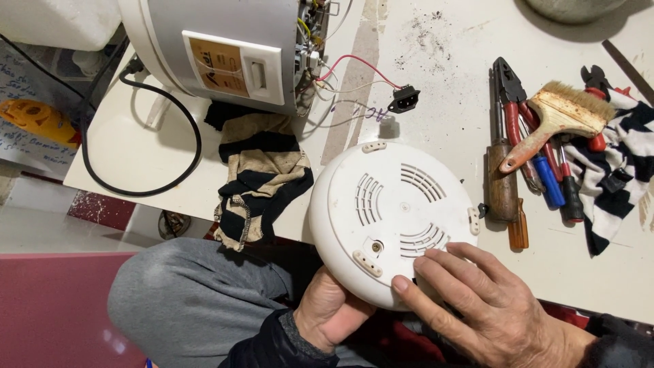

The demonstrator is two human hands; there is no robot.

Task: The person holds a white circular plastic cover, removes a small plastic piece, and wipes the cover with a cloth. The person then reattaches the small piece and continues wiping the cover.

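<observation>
Round white plastic base plate [395, 215] with curved vent slots, lying at the near edge of the white worktable [443, 41], partly overhanging toward the person's lap. Left hand [332, 310] cups the plate's near rim from underneath — fingers curled under and hidden, so how tightly it grips cannot be told. Right hand [477, 303] lies flat on top of the plate at its lower right, fingers spread and extended, closed on nothing; fingertips [402, 284] press on the rim.

Behind the plate, a grey appliance body [218, 48] lies tipped on its side, its open end showing loose wiring. Red and white wires run from it to a small black power socket [403, 100] lying free on the table just above the plate. A black cord [139, 187] loops off the left of the appliance.

Striped black-and-tan cloth [262, 177] hangs over the table edge, left of the plate.

Right of the plate — a cluster of tools: wooden-handled screwdriver [503, 187], red-handled pliers [512, 92], blue-handled screwdriver [547, 180], a paintbrush [562, 112] laid across them. A black-and-white striped rag [623, 160] lies further right.

Grey trouser knee [191, 293] below the table edge.
</observation>
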